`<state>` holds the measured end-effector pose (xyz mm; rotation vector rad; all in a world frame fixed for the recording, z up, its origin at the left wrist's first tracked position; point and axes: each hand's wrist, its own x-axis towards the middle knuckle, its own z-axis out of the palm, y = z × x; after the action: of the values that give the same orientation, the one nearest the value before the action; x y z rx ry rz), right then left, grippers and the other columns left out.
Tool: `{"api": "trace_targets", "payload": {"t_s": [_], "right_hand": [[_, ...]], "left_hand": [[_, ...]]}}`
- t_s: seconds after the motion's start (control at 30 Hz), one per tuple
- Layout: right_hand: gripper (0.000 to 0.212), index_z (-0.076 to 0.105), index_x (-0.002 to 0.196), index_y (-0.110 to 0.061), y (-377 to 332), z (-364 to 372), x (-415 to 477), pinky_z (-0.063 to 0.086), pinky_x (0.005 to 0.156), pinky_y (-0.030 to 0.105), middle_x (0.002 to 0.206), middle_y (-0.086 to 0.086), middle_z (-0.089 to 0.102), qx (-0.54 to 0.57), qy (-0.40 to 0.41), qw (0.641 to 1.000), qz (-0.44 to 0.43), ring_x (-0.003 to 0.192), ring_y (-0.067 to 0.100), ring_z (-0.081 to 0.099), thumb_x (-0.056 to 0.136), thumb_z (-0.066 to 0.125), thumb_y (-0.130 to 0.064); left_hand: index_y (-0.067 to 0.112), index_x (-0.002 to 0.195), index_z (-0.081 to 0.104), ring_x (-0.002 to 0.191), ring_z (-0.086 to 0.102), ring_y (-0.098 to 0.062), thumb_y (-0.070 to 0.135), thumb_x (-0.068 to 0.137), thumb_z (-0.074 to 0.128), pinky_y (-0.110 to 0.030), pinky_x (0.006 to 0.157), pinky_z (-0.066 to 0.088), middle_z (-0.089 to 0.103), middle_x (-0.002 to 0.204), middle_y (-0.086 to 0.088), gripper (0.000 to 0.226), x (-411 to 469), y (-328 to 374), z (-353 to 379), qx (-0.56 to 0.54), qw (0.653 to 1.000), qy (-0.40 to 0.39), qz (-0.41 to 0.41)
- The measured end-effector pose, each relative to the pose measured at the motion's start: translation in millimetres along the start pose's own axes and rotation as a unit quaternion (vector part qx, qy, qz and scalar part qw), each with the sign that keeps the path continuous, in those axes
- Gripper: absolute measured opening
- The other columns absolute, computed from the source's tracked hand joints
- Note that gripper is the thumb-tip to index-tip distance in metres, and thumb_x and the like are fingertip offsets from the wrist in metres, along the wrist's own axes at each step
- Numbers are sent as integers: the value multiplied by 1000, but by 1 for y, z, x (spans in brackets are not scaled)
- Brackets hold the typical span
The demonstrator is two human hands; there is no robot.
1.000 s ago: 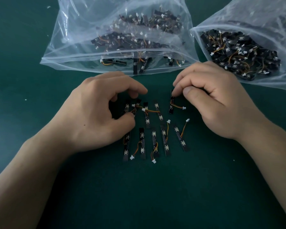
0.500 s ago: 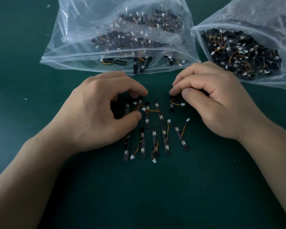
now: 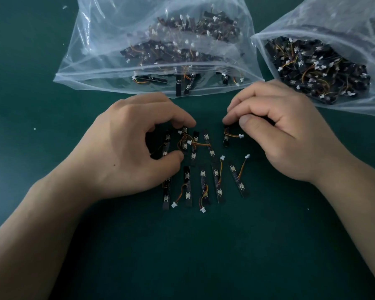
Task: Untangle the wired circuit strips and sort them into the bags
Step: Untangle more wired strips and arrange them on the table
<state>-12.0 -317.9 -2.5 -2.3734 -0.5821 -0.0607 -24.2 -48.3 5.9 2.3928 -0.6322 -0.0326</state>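
1. Head view, left hand (image 3: pixel 128 146): curled, pinching a strip (image 3: pixel 184 145) by its two ends, forefinger on the far end, thumb on the near end. Looped orange wire (image 3: pixel 178 146) beside it in the crook of the fingers, with a white plug (image 3: pixel 179 132) just under the forefinger tip.
2. Right hand (image 3: pixel 286 131): curled, pinching the far end of a second strip (image 3: pixel 226 141) between forefinger and thumb. Short wire curling out under the thumb tip to its own white plug. Cannot tell whether the near end touches the table (image 3: pixel 204 256).
3. Between the two hands: two middle strips (image 3: pixel 210 148) flat on the table, crossed by an orange-yellow wire running from the left fingertips' side.
4. Under the left palm's arch: one more strip, half in shadow.
5. Nearer the wrists than the fingertips: a row of five loose strips (image 3: pixel 204 180), roughly parallel, the leftmost partly hidden behind the left thumb's base.
6. Beyond the left knuckles: clear left bag (image 3: pixel 108 61), mouth towards the hand, holding strips, a few at the opening.
7. Beyond and outward of the right knuckles: clear right bag (image 3: pixel 338 20), packed with tangled strips.
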Motion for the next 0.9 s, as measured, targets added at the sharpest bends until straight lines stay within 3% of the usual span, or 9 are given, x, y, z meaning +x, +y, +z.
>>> {"api": "trace_targets", "payload": {"t_s": [0.23, 0.73, 0.9], "right_hand": [[26, 80, 100, -24, 0, 0, 0, 38, 101, 19, 108, -13, 68, 0, -2, 1000, 2, 113, 9, 59, 98, 55, -16], [26, 79, 99, -24, -1, 0, 0, 39, 102, 25, 108, -13, 69, -1, -3, 1000, 1, 112, 9, 59, 98, 55, -16], [26, 79, 99, -23, -1, 0, 0, 39, 101, 22, 108, -12, 69, 2, 0, 1000, -2, 111, 9, 59, 98, 55, -15]], "left_hand": [[32, 113, 74, 104, 64, -10, 30, 76, 77, -23, 83, 46, 67, 114, 18, 38, 1, 0, 3, -6, 1000, 6, 16], [38, 112, 73, 93, 61, -6, 47, 80, 77, -31, 77, 49, 66, 111, 20, 34, 1, -1, 7, -9, 1000, 21, 10], [38, 113, 72, 92, 60, -5, 41, 78, 77, -22, 77, 46, 65, 111, 21, 35, 0, 1, 4, -9, 1000, 8, 7]]}}
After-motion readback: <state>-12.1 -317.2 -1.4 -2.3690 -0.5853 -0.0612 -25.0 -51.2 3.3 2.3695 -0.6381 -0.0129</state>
